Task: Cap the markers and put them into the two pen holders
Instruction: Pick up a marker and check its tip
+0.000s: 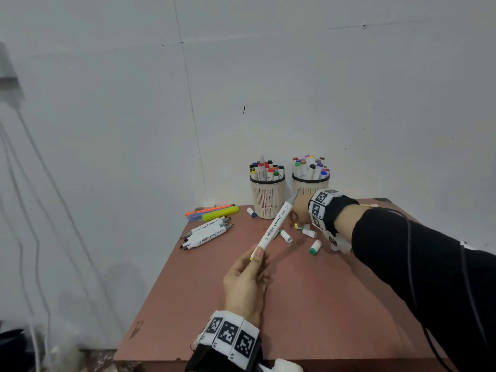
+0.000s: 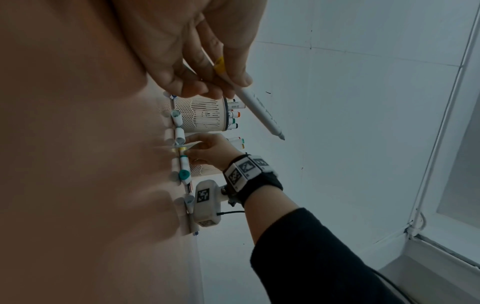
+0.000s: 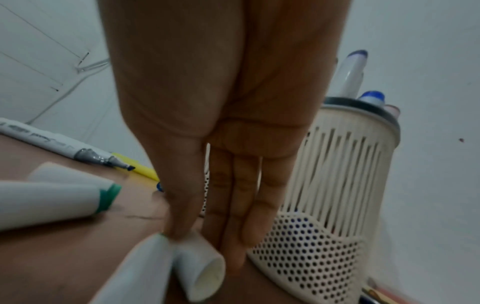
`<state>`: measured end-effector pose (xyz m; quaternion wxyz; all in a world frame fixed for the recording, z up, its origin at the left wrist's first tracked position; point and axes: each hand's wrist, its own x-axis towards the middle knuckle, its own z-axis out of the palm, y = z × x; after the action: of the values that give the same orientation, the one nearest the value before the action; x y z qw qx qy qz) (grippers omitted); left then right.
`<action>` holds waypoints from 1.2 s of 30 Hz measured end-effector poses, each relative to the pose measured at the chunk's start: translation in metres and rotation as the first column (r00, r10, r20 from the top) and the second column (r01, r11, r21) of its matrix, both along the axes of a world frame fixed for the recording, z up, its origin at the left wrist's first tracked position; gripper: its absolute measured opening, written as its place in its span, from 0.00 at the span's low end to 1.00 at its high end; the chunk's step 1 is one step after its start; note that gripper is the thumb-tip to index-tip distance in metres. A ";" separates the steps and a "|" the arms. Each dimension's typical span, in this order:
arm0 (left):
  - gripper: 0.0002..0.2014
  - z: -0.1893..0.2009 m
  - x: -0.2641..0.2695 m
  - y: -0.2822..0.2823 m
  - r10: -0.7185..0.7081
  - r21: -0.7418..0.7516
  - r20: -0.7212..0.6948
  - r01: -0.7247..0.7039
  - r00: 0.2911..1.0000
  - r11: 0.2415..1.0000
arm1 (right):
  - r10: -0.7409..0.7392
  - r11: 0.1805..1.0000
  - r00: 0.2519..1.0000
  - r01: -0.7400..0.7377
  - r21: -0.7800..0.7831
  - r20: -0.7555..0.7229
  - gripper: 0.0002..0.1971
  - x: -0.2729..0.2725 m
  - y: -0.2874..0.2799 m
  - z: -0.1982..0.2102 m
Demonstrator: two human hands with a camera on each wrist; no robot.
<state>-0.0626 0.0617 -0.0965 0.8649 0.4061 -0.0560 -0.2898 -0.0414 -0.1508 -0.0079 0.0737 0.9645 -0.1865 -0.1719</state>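
My left hand pinches a white marker by its yellow-capped end. The bare grey tip points up and away, toward the right pen holder. My right hand reaches down to the table in front of that holder. Its thumb and straight fingers pinch a white cap that lies on the table. The left pen holder stands beside it; both hold several capped markers.
Loose caps lie near my right hand, among them a green-ended cap, a white cap and a blue-ended cap. Several uncapped markers and highlighters lie at the table's far left. The wall rises close behind the holders.
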 end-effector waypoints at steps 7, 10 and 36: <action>0.04 0.000 0.000 -0.001 0.005 0.003 0.002 -0.005 1.000 1.000 | -0.001 1.000 1.000 0.001 -0.017 0.020 0.14 -0.009 0.010 0.010; 0.04 0.000 -0.001 -0.001 0.011 0.010 0.011 -0.011 1.000 1.000 | 0.009 1.000 0.989 -0.008 -0.006 0.150 0.09 -0.025 0.011 0.026; 0.04 -0.002 -0.009 0.001 0.038 0.121 0.314 -0.080 0.949 0.989 | -0.994 -0.054 0.107 -0.737 0.674 0.038 0.09 -0.209 0.083 -0.039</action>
<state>-0.0718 0.0627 -0.0988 0.8246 0.5047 -0.1599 -0.1992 -0.2502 -0.0680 -0.0473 -0.8002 0.3868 -0.2004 0.4121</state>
